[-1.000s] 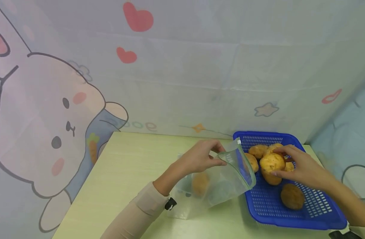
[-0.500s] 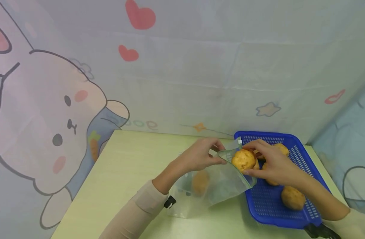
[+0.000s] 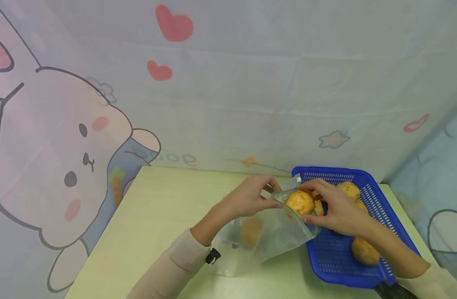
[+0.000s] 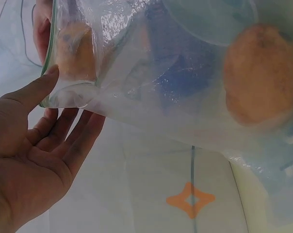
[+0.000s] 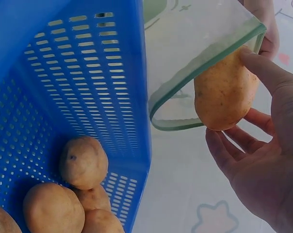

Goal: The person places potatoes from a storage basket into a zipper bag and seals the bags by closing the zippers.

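A clear zip bag (image 3: 284, 232) with a green-edged mouth lies toward the basket, its opening spread. My left hand (image 3: 253, 195) pinches the upper edge of that mouth between thumb and fingers. Inside the bag, one potato (image 4: 263, 75) shows through the plastic. My right hand (image 3: 338, 207) grips another potato (image 5: 226, 92) between thumb and fingertips; it is partly inside the bag's mouth. In the right wrist view, the green rim (image 5: 204, 73) crosses in front of the upper part of this potato.
Right of the bag stands a blue perforated basket (image 3: 319, 265) holding several potatoes, one (image 3: 364, 251) near its front. Both rest on a pale yellow-green table (image 3: 168, 195). Behind hangs a printed cloth (image 3: 232, 91) with a rabbit and hearts.
My right hand has carried a potato from over the basket leftward into the bag's mouth. My left hand still holds the bag's edge in much the same place.
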Tool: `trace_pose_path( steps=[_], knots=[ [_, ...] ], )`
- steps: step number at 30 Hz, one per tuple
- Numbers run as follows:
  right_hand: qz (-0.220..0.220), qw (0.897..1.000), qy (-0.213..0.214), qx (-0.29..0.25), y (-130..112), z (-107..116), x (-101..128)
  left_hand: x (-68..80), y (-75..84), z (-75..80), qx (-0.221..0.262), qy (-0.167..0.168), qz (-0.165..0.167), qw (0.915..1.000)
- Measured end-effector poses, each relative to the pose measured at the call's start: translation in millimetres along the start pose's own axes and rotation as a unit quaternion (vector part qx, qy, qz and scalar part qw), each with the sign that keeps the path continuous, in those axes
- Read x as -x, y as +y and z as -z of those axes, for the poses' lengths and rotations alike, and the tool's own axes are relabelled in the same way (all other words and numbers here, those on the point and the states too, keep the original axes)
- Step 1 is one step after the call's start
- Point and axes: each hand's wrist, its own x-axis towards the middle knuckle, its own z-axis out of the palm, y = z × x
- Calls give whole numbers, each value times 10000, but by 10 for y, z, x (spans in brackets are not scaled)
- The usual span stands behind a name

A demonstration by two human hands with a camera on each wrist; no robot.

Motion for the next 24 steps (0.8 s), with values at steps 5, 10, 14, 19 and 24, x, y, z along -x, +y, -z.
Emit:
trace_pose_path(
  steps=[5, 10, 14, 19, 24],
  knots=[
    [-331, 9993, 164, -92, 4, 51, 21, 5, 10, 10, -9, 40, 91, 10000],
    [-650, 9953, 575, 440, 224, 251, 91, -6, 16, 21, 7, 77, 33, 10000],
    [-953, 9917, 561, 649, 562, 387, 221, -16, 19, 13, 45, 86, -11, 10000],
    [-1257, 9874, 440, 850, 941, 415, 419, -25, 12, -9, 99, 60, -55, 9999],
    [-1406, 9843, 398, 992, 1209, 408, 503, -26, 16, -14, 97, 81, -63, 9999]
  ],
)
